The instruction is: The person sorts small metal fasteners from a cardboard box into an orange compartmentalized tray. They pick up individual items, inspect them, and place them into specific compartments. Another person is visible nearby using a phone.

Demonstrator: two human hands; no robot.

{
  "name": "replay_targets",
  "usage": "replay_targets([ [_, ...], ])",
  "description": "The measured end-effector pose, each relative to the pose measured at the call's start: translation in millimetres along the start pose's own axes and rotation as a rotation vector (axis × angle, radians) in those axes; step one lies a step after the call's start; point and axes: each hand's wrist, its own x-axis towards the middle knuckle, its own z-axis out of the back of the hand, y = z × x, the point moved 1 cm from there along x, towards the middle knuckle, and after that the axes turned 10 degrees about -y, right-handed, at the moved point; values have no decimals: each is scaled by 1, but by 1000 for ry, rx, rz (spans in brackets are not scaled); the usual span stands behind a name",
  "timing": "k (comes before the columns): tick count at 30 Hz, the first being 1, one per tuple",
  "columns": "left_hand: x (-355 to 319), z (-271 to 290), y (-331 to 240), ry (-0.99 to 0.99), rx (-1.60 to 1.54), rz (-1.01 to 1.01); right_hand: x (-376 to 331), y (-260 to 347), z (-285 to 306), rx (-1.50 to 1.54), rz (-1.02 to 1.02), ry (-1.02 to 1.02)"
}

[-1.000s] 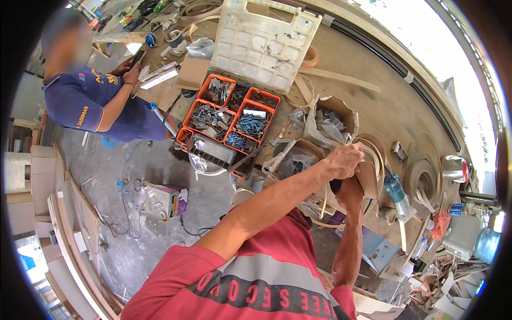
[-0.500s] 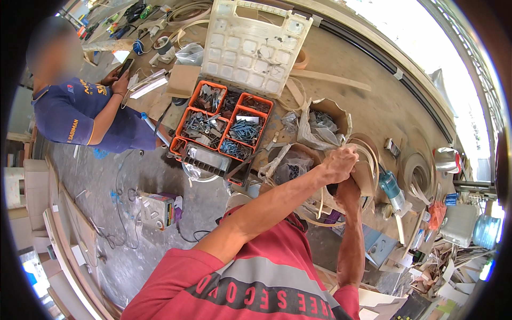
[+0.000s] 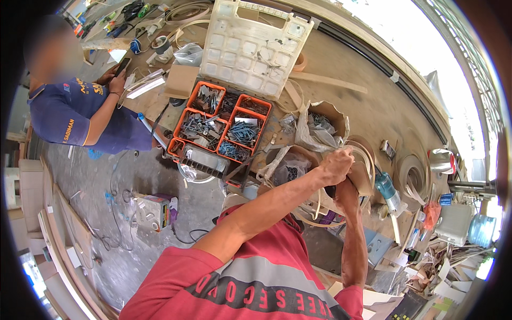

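Note:
My left hand (image 3: 337, 166) is closed, its knuckles up, at the edge of a brown cardboard-like piece (image 3: 362, 180). Whatever its fingers pinch is hidden. Just below it, my right hand (image 3: 345, 193) reaches up against the same brown piece, its fingers mostly covered. Pale curved edging strips (image 3: 364, 151) loop around behind both hands. To the left of them, an opened bag (image 3: 292, 169) holds small dark hardware in clear plastic. Beyond it stands another torn bag (image 3: 320, 128) with metal pieces inside.
An organizer with orange bins (image 3: 221, 125) of screws and fittings lies with its clear lid (image 3: 255, 48) raised. A blue-capped bottle (image 3: 388, 189) and coiled edging (image 3: 413, 173) are at the right. At the left, a co-worker (image 3: 90, 112) holds a phone. A box (image 3: 154, 210) sits on the floor.
The view has shifted slightly. My left hand has tipped a little over the brown piece; both hands stay close together in the same place.

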Motion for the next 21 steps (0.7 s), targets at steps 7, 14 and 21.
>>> replay_targets([
  [7,-3,2,-1,-26,-12,6,-4,43,33,7,-221,-30],
  [14,-1,8,-1,-12,-50,26,-16,23,29,72,-3,-130],
  [21,-3,13,-1,-4,-76,55,-16,35,46,152,-5,-181],
])
